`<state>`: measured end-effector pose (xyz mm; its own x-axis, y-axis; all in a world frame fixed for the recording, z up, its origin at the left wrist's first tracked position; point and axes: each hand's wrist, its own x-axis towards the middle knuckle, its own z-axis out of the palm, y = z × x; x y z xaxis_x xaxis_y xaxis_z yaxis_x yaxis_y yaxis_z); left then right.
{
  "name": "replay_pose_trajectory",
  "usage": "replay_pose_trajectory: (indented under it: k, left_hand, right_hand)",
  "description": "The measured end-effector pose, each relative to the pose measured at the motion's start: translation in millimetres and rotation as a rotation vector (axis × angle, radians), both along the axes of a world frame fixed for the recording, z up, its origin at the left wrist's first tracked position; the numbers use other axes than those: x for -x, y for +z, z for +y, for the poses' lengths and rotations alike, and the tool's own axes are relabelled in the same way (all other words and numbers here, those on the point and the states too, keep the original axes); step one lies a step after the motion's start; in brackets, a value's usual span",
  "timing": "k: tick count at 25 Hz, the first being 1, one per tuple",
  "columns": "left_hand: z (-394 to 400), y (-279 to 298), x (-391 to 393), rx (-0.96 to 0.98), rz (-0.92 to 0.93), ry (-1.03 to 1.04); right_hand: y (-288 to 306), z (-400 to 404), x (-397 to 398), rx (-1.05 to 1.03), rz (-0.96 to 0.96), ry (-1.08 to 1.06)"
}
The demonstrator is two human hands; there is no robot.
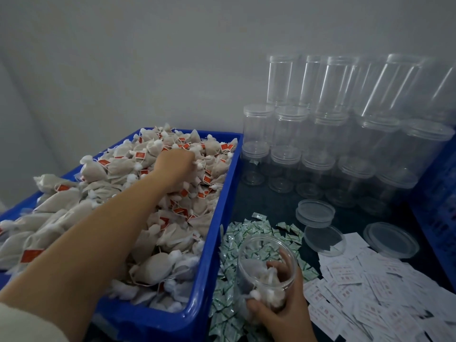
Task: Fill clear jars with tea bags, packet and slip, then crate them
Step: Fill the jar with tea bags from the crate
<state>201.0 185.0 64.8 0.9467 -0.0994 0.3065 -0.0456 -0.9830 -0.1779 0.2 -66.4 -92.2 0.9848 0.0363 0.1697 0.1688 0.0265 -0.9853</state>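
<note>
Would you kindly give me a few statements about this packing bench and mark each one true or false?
1. The left hand reaches into the tea bags in the blue bin. True.
2. The jar held by the right hand has its lid on. False: it is open-topped, with a few tea bags inside.
3. The small green-and-white packets lie between the bin and the paper slips. True.
4. The stacked jars at the back are full of tea bags. False: they look empty.
5. Loose lids lie on the table. True.

Open clear jar (267,272) tilted – few tea bags (265,280) inside.
</note>
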Motion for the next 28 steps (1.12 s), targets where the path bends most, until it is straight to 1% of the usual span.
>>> replay_pose_trajectory:
  k: [2,4,8,10,14,19,20,22,28]
  left_hand:
    - [0,13,6,0.114,0.027,-0.008]
    - [-1,24,13,0.19,0.029,-0.04]
    - [-6,44,38,0.282,-0.029,-0.133]
    - [-12,56,52,0.321,-0.026,-0.161]
    - [-32,76,86,0.422,0.047,-0.248]
    - [-63,89,131,0.602,0.213,-0.401]
    - [-69,89,138,0.612,0.243,-0.434]
    - [-82,85,150,0.574,0.288,-0.486]
    - [-109,55,150,0.341,0.418,-0.563]
  right_hand:
    - [1,-1,1,-0.013,-0.002,0.012]
    - [2,-2,1,-0.012,-0.018,0.012]
    - [4,-1,0,0.003,-0.041,0.023]
    - [3,-2,1,-0.013,-0.041,0.028]
    - [5,-2,2,-0.017,-0.034,0.045]
    - [7,-1,3,-0.039,-0.047,0.04]
    - [6,-1,3,-0.042,-0.052,0.041]
    - [6,-1,2,-0.042,-0.058,0.043]
    - [6,-1,2,-0.04,-0.077,0.028]
